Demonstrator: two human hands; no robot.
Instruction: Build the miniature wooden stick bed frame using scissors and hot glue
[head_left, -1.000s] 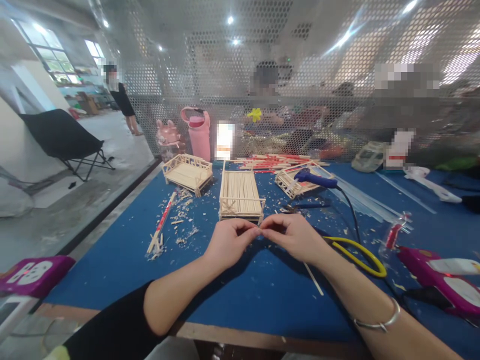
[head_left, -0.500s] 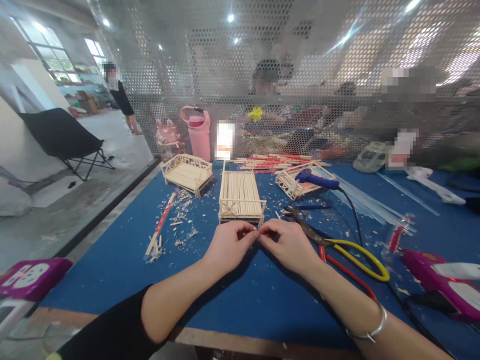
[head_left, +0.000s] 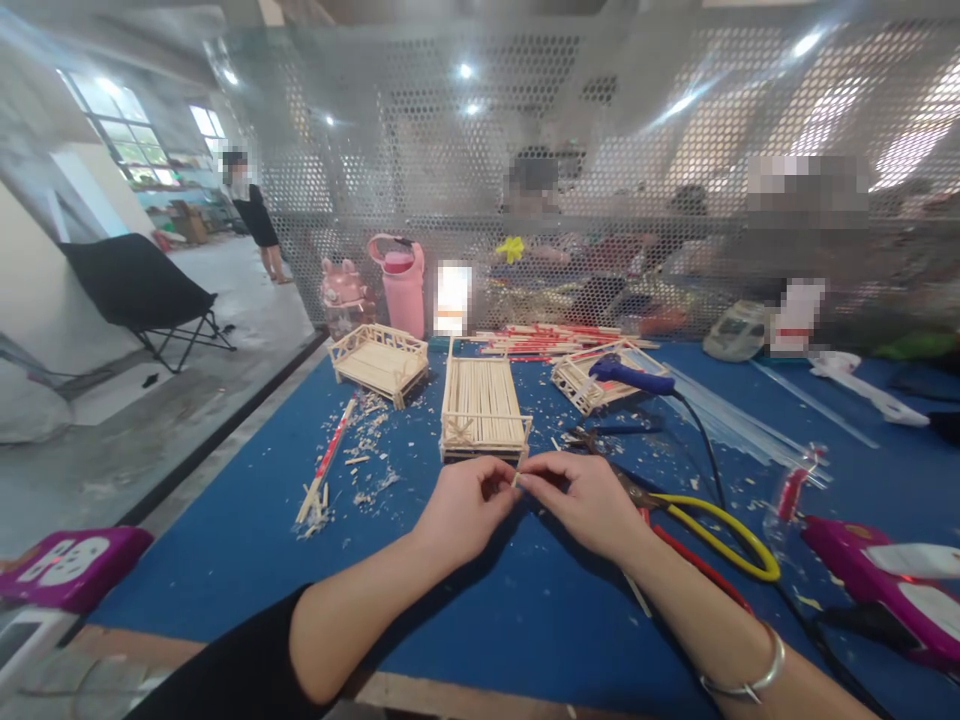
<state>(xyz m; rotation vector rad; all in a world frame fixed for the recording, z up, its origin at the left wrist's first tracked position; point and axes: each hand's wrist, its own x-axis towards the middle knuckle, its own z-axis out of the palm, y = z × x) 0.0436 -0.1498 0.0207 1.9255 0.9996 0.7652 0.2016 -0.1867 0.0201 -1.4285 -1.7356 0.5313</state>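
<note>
In the head view, the only one here, the newest change is at the fingertips: a small pale piece (head_left: 516,480) now shows between them, where half a second ago the closed fingers covered nearly all of it. The left hand (head_left: 461,505) has thumb and forefinger pinched on this piece, and the right hand (head_left: 585,500) meets it from the other side in a like pinch; the fingers mask so much that its full length and shape cannot be told. It sits just on the near side of the middle slatted frame (head_left: 484,395), which stands upright on the blue table (head_left: 247,580) and has not shifted among its neighbours. A thin stick (head_left: 639,596) shows again below the right wrist, and the pliers (head_left: 637,492) lie partly covered by that forearm. The whole scene sits a little lower, from a tilt of the head. For the work, this reads as a slight turn of the piece within the fingers, not a release.
</note>
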